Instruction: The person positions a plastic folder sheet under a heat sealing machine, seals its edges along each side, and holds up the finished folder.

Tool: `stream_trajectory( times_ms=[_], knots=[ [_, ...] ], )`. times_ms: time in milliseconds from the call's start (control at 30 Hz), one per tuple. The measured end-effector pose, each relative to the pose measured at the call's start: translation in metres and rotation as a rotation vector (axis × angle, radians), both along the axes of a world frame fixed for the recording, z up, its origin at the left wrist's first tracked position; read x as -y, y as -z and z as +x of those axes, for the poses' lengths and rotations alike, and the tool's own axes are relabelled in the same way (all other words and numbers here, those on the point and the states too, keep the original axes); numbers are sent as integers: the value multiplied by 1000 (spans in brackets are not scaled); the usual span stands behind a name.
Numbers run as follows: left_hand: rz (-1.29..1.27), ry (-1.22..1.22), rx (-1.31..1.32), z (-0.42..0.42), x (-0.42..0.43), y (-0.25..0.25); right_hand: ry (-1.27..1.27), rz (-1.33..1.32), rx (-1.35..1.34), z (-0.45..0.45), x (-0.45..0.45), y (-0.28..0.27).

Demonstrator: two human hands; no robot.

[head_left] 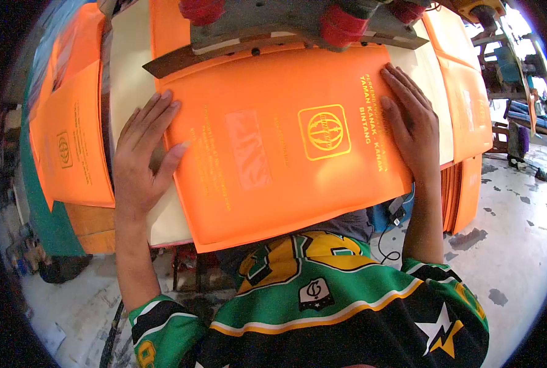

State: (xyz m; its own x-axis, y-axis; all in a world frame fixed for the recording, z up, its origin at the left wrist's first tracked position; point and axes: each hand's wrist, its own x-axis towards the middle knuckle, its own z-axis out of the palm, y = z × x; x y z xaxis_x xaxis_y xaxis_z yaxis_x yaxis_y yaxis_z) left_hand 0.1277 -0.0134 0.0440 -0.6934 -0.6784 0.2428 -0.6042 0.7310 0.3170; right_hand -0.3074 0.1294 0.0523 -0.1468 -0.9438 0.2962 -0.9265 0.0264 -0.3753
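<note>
An orange folder cover (224,92) with gold print and a clear window lies on the cream work surface (126,55), its near edge overhanging toward my body. My left hand (146,150) rests on its left edge, fingers stretched out and thumb apart. On the right edge my right hand (413,116) lies with its fingers extended over the cover. Along the far edge of the cover runs a dark metal blade-like strip (242,50), part of a machine. Whether the strip presses on the cover, I cannot tell.
Red knobs (346,26) sit on the grey machine head above the far edge. Orange covers (77,147) are stacked at the left, and more orange covers (463,104) lie at the right. A black cable (389,236) hangs below the right side.
</note>
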Motion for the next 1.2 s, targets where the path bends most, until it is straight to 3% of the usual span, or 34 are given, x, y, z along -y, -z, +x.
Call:
stream_trajectory(
  times_ms=[567, 1200],
  knots=[
    [26, -41, 60, 2, -2, 1, 25, -60, -17, 0, -9, 5],
    [93, -116, -52, -2, -8, -2, 31, -196, 47, -3, -18, 4]
  ],
)
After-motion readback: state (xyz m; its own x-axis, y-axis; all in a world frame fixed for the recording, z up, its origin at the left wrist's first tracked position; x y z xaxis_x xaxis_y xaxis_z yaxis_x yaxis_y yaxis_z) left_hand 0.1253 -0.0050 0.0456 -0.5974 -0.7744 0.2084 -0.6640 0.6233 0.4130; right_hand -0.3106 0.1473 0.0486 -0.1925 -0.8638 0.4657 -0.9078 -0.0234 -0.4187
